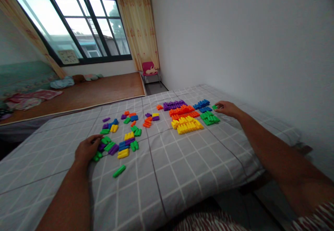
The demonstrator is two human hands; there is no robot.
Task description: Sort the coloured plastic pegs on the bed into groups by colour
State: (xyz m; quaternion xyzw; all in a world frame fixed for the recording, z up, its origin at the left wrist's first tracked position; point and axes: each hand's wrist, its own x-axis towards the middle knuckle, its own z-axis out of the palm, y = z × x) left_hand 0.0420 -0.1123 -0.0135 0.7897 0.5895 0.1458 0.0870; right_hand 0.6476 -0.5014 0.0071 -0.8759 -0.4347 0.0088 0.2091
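Observation:
My left hand [87,149] rests at the left edge of a loose mixed pile, its curved fingers apart and touching green blocks [106,140] and purple blocks [113,149]. On the right, my right hand [227,108] pinches a small green block [214,107]. Just left of it lies a group of green blocks [209,118], with blue blocks [201,104] behind. Sorted rows of purple blocks [174,105], orange blocks [182,111] and yellow blocks [188,125] sit side by side. One green block [119,171] lies apart near the front.
Mixed-colour blocks [126,144] are scattered over the left half of the grey checked cloth [167,168]. A white wall [235,43] borders the right side. Beyond stand a low brown platform [109,90], a pink chair [148,67] and a curtained window.

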